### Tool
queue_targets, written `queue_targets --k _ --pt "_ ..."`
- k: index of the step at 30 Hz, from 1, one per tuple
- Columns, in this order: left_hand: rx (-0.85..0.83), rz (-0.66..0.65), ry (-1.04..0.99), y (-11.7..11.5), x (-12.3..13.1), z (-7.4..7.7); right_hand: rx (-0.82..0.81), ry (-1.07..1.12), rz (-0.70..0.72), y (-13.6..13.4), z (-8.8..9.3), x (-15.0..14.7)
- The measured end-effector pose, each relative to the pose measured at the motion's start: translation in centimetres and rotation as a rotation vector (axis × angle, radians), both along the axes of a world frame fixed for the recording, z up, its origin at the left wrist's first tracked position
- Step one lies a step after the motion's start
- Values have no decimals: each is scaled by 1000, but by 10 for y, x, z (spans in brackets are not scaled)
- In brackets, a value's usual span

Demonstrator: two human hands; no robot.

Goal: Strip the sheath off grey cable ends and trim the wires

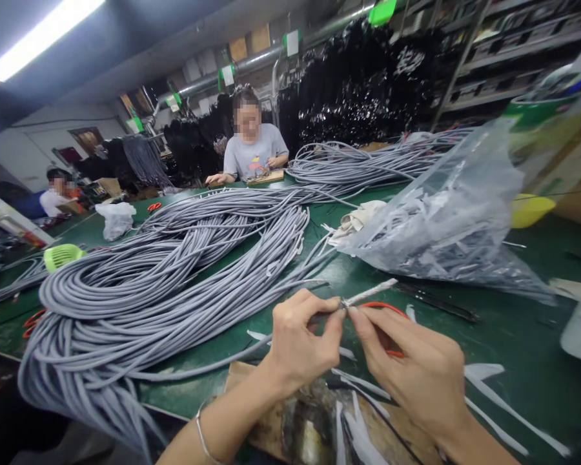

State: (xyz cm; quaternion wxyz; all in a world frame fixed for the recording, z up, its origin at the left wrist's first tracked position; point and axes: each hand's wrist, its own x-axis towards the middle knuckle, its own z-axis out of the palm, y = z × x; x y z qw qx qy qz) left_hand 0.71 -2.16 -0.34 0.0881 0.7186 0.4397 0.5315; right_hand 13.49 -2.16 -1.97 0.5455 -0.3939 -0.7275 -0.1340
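My left hand (303, 339) pinches a grey cable close to its end, and the cable runs back left to the large bundle of grey cables (184, 274). The thumb and index finger of my right hand (411, 361) are pressed together on the same cable end, right beside the left fingertips. A whitish, stripped-looking core (374, 290) sticks out past the fingers to the upper right. Behind the right fingers shows an orange-red loop (385, 306), probably a scissors handle. What lies between the fingertips is too small to make out.
A clear plastic bag (440, 226) of white scraps stands at right, with dark tweezer-like tools (436, 302) before it. White strips (510, 413) and a worn wooden board (239, 374) lie near my hands. Across the green table (503, 336) sits a co-worker (254, 152).
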Motion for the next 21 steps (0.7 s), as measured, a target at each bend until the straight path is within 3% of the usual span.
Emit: queue_targets --k 5,21 --pt "14 32 -33 2 -2 0 38 2 -77 1 6 8" --pt "58 25 41 0 -1 -3 11 -52 -46 0 2 10"
